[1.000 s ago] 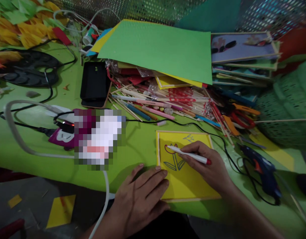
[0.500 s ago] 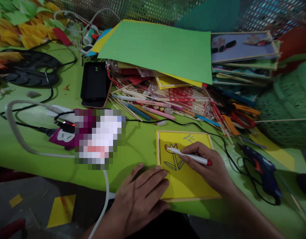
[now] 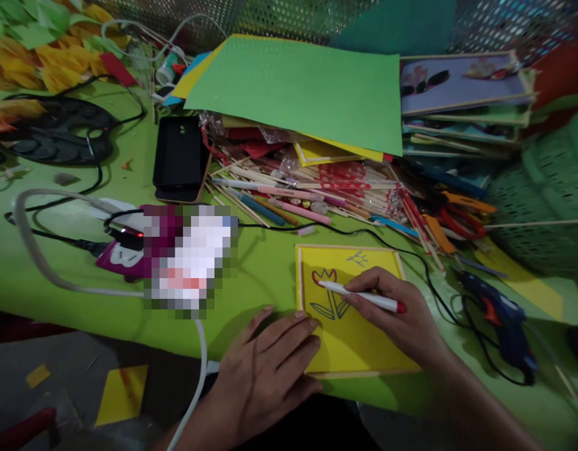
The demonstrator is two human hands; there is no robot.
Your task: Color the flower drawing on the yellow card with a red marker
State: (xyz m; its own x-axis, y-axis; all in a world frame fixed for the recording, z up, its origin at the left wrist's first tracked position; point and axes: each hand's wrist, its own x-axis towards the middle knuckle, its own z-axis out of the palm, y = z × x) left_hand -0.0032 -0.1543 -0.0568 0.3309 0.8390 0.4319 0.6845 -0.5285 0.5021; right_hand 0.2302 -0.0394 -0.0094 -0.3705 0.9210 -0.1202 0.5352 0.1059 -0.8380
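My right hand [image 3: 396, 313] pinches a white felt-tip pen [image 3: 371, 299] with a red end. Its tip rests on the left part of a tulip outline [image 3: 325, 277] that is partly red. The flower is drawn on a yellow card [image 3: 345, 347] with thin wooden strips along its edges. A small bird-like sketch [image 3: 359, 257] sits near the card's top. My left hand [image 3: 272, 360] lies flat, fingers stretched out, fingertips on the card's left edge. Part of the card is hidden under my right hand.
A glue gun [image 3: 500, 319] with its black cord lies right of the card. Behind are pens and sticks [image 3: 289, 194], green sheets [image 3: 298, 88], stacked framed cards [image 3: 462, 88] and a green basket [image 3: 542, 188]. To the left are a blurred-out device [image 3: 195, 257], a power strip [image 3: 122, 254] and a phone case [image 3: 178, 156].
The pen tip has moved slightly down and right along the tulip's left side, and the red line there is longer. My left hand stays in place.
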